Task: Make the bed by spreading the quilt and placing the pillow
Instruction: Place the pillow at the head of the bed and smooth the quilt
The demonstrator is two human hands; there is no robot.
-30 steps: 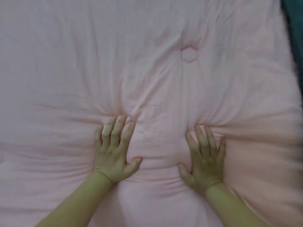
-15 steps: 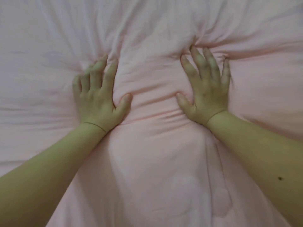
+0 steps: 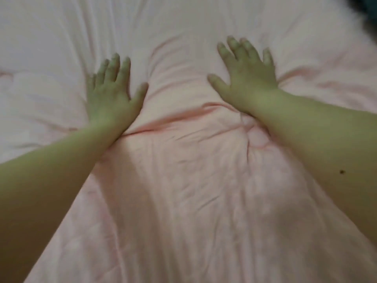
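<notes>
A pale pink quilt [image 3: 183,190] fills nearly the whole head view, wrinkled, with a fold running between my wrists. My left hand [image 3: 112,92] lies flat on it left of centre, palm down, fingers apart and pointing away from me. My right hand [image 3: 246,76] lies flat a little farther away on the right, fingers spread too. Neither hand grips the cloth. A stitched tuft [image 3: 258,137] shows beside my right forearm. No pillow is in view.
A dark teal patch [image 3: 365,9] shows at the top right corner, beyond the quilt's edge. The picture is blurred by motion.
Both hands have slid forward across the quilt, away from me, and my arms have stretched out. The bunched folds at my fingertips have flattened, and the fingers have relaxed from pressing.
</notes>
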